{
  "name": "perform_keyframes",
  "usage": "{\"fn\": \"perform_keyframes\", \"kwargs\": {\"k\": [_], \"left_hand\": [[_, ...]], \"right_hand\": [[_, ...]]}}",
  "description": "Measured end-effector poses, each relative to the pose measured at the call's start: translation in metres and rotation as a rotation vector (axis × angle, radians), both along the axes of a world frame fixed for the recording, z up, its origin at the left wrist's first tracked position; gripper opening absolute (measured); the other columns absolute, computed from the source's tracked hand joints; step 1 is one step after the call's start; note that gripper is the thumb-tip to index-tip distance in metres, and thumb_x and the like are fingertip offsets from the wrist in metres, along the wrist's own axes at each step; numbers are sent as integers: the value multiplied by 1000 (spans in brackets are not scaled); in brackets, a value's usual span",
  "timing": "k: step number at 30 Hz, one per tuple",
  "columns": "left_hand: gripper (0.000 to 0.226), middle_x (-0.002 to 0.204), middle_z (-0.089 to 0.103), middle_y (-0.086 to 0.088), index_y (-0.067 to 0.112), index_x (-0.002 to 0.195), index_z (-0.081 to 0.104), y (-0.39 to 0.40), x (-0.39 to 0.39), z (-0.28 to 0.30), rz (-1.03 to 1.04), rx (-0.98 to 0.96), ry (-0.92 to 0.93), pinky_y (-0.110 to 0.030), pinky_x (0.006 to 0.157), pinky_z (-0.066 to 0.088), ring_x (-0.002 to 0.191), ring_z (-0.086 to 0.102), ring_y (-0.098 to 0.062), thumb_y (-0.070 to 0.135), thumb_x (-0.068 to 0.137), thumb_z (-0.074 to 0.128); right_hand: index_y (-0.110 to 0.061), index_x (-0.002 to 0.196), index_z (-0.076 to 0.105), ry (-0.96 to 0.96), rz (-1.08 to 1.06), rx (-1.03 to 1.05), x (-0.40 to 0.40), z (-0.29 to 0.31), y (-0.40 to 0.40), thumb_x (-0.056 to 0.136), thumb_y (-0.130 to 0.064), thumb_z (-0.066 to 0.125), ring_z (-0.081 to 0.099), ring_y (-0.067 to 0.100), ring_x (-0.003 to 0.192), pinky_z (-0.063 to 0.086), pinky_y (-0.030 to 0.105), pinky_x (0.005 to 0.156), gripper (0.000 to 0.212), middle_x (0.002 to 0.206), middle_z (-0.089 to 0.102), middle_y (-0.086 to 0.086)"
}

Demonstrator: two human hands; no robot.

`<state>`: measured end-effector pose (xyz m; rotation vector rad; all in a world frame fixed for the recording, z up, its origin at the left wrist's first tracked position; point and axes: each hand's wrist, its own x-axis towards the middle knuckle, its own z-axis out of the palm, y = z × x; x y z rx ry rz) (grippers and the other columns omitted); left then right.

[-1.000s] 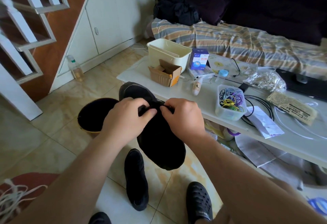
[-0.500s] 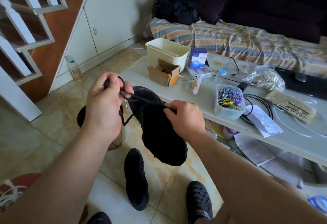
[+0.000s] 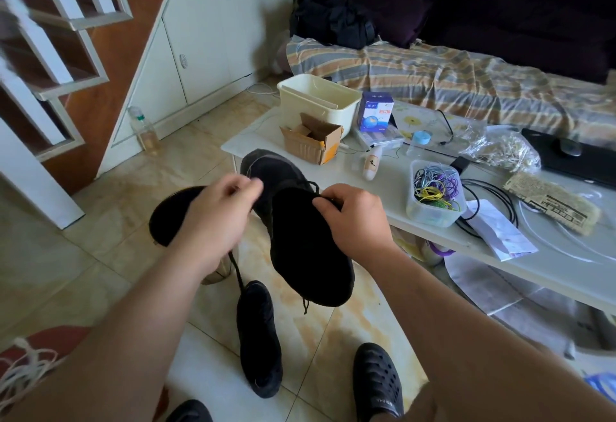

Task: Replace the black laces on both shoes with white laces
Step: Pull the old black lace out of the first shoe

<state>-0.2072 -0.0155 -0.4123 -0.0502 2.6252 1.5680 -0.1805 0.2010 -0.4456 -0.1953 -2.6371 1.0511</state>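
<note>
The left hand (image 3: 213, 221) is raised in front of the person, fingers curled and pinching a black lace (image 3: 237, 271) that trails down beneath the wrist. The right hand (image 3: 358, 218) grips the held black shoe (image 3: 300, 238) at its upper edge, fingertips pinching the lacing there; a lace end dangles under the shoe's lower end. Far left on the floor lies a bundle of white laces (image 3: 23, 371). Behind the left hand sits a dark round bin (image 3: 166, 215). Below the hands, a second black shoe (image 3: 258, 338) lies on the tiled floor, beside a foot in a black slipper (image 3: 376, 381). To the right, the white tabletop (image 3: 383, 195) carries a cardboard box (image 3: 313, 141), a cream tub (image 3: 313, 101) and a clear container of coloured bands (image 3: 433, 195).
</note>
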Motion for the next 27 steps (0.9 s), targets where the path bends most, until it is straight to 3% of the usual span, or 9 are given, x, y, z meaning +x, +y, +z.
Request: {"fn": "perform_keyframes", "kwargs": {"k": [2,3,6,11,14,17,21,24,27], "left_hand": [[26,116,64,5,35,88,73,3,4,-10,-17,-494,213,-45,91,47,110,57,-33,59,92,62],[22,125,60,5,38,87,74,6,6,-11,31,-614,376,-47,98,44,118,51,-36,58,89,67],[21,116,60,2,34,88,71,10,5,-12,93,-585,645,-45,88,43,108,52,-37,53,81,74],[27,93,64,9,35,94,67,13,-2,-15,46,-741,601,-43,76,46,93,59,-28,55,79,75],[23,80,69,11,35,91,69,13,-6,-18,47,-753,631,-42,71,48,80,65,-23,55,82,74],[10,69,68,8,31,84,70,12,-9,-25,25,-758,663,-40,63,47,65,63,-25,40,87,73],[8,64,58,3,22,82,65,16,-8,-32,-60,-759,677,-37,59,36,63,56,-30,27,85,71],[18,61,45,0,12,83,53,26,-2,-31,-125,-634,759,-36,58,32,61,41,-26,13,85,71],[14,76,57,-1,11,95,49,32,5,-21,-150,-386,690,-39,66,40,76,49,-25,9,93,63]], "right_hand": [[-25,91,75,3,4,-80,1,4,-3,99,-34,66,63,10,82,55,34,75,15,84,70,-11],[-24,91,75,-6,12,-116,2,6,-5,99,-33,66,63,8,81,54,33,74,15,83,70,-11],[-23,89,74,-43,44,-193,6,8,-13,100,-30,65,63,8,81,53,33,73,16,81,69,-9],[-23,92,70,-50,74,-176,11,8,-20,103,-29,60,59,6,83,48,28,73,16,84,67,-6],[-20,97,69,-76,73,-184,12,7,-24,105,-30,57,58,8,84,45,24,70,17,87,66,-3],[-20,98,69,-93,74,-158,11,3,-27,104,-32,57,57,8,82,42,24,66,18,85,65,-3],[-22,96,66,-54,85,-92,12,1,-30,102,-37,61,58,11,82,42,30,68,17,85,65,-6],[-23,91,57,-50,105,75,11,0,-29,93,-33,67,57,21,81,45,35,72,15,80,59,-7],[-26,93,48,-131,117,219,5,-9,-30,89,-22,64,58,33,87,43,36,70,17,80,58,-2]]}}
